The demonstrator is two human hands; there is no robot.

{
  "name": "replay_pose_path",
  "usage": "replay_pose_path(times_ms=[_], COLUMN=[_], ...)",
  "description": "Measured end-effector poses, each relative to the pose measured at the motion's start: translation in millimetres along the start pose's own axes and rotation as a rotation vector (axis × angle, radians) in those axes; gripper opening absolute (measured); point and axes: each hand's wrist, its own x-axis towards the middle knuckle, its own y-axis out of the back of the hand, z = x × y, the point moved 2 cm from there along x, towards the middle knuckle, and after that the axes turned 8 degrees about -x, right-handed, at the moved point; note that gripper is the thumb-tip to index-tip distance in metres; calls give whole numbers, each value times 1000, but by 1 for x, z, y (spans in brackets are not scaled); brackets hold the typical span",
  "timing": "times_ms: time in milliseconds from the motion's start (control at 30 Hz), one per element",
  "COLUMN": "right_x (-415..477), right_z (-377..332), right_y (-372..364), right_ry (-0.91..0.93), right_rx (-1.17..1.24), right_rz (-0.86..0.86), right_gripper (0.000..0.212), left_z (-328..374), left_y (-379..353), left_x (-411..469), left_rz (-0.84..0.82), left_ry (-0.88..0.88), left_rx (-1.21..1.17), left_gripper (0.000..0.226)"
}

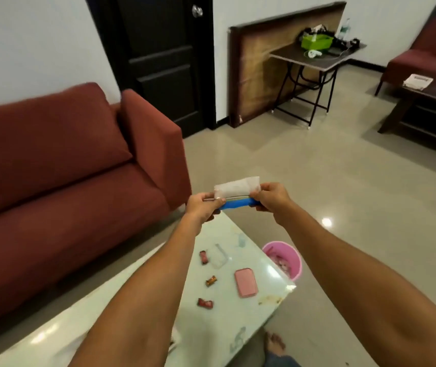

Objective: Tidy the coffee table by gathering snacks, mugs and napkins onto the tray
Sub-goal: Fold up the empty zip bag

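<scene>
Both my hands hold a blue tray [235, 204] edge-on above the far end of the coffee table [240, 321]. My left hand [202, 207] grips its left end, my right hand [271, 198] its right end. A white napkin [238, 187] lies on the tray, pinched at each side by my fingers. Below, on the glossy pale tabletop, lie three small wrapped snacks [204, 256] [211, 280] [205, 303], a clear plastic wrapper [218, 255] and a flat pink case [245, 282]. No mug is visible.
A pink bin [285, 258] stands on the floor at the table's right corner. A dark red sofa [60, 181] runs along the left. My bare foot [273, 343] is by the table's near edge. A folding side table [314, 59] and a dark low table [428, 102] stand farther off.
</scene>
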Motion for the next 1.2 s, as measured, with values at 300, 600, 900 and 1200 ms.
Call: replay_pose_path(times_ms=[300,600,900,1200], right_x=[151,226,236,155], right_z=[230,417,479,334], right_y=[79,41,15,-19], right_ry=[-451,-637,-898,-339], right_rx=[-273,-391,-97,-426], right_rz=[296,163,103,76], right_gripper=[19,32,67,16], left_z=[-126,-281,-330,-225], left_y=[-216,-275,-267,-162], left_x=[111,175,190,129], left_rz=[-140,-125,-70,134], left_ry=[103,133,50,7], left_rx=[330,463,457,417], left_gripper=[42,22,19,29])
